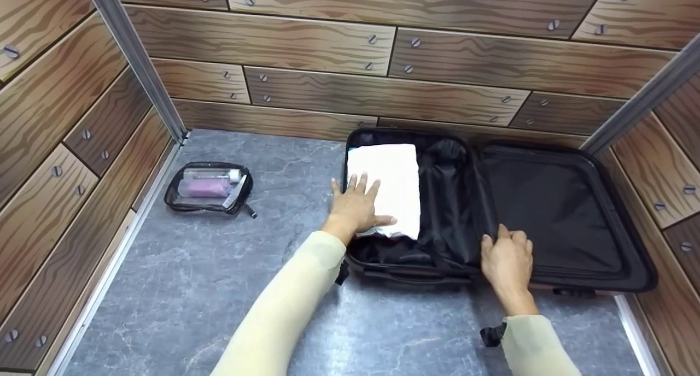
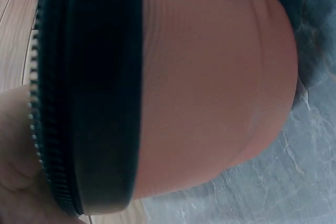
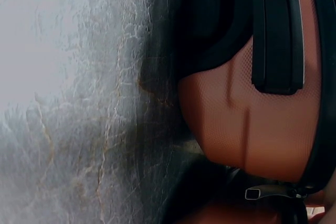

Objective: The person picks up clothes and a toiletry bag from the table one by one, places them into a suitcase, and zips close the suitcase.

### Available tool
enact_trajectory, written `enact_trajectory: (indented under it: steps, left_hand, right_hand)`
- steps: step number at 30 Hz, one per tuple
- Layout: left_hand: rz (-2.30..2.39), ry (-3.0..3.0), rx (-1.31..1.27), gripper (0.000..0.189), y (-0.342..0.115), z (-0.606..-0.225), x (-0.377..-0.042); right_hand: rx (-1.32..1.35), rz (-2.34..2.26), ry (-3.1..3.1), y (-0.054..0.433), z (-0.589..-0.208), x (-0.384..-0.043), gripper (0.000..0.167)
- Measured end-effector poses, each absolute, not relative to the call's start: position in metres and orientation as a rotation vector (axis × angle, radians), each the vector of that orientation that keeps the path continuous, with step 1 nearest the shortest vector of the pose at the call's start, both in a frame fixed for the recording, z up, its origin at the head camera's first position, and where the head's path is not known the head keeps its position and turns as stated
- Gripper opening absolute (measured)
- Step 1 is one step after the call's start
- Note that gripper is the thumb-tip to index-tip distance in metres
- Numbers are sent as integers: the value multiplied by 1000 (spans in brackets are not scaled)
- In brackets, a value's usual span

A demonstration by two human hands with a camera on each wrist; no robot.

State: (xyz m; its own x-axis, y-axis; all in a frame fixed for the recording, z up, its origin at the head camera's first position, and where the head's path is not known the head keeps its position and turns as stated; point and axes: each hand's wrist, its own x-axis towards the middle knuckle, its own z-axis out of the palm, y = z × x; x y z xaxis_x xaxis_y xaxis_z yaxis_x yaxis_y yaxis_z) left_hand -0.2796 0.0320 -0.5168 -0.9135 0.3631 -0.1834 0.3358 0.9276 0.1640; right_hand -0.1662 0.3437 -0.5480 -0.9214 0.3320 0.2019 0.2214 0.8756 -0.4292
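Note:
An open suitcase with black lining lies on the floor, its lid folded out to the right. Inside the left half is a flat white piece with uneven edges and a bit of blue at one corner. My left hand rests on its left part, fingers spread, at the suitcase's rim. My right hand grips the black edge between the two halves at the front. In the left wrist view, the orange shell and zipper fill the frame. The right wrist view shows the side handle and a zipper pull.
A clear pouch with black trim lies on the grey floor to the left, holding a bottle and something pink. Wood-patterned walls stand at the back and both sides, the right one close beside the lid.

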Motion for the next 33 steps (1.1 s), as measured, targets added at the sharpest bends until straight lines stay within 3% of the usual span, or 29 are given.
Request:
enact_trajectory:
  steps: [33]
  left_hand:
    - [358,2857,529,101,28,-517,-275]
  right_hand:
    - [-414,585,-2792,346,-545,-166,55]
